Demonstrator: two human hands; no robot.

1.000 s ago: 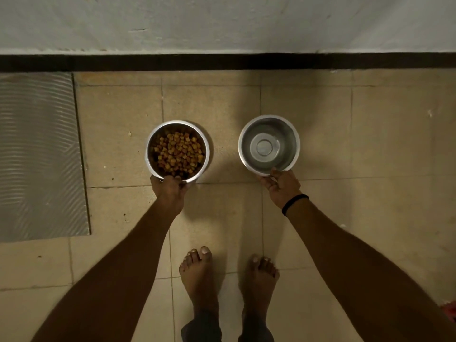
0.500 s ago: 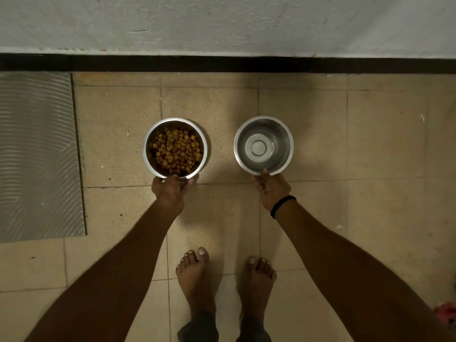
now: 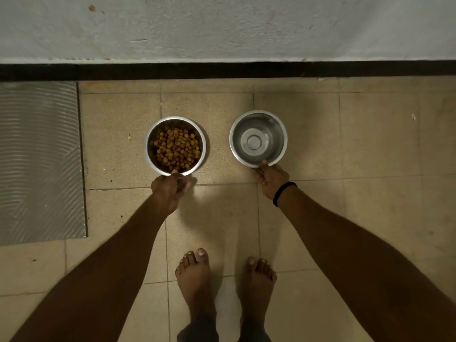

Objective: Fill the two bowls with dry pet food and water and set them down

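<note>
**Set down level**

The left hand (image 3: 167, 186) pinches the food bowl (image 3: 172, 118) at its near rim; the right hand (image 3: 270, 180) pinches the water bowl (image 3: 276, 129) likewise. The 2 sit apart, low at the floor (image 3: 370, 144). Keep the water flat; let go gently.

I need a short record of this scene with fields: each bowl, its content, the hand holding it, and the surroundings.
left side: steel food bowl, holds dry pet food, left hand grips near rim
right side: steel water bowl, holds clear water, right hand pinches near rim
placement: side by side, apart, above tiled floor; floor contact unclear
surroundings: grey ribbed mat at left, wall ahead
</note>
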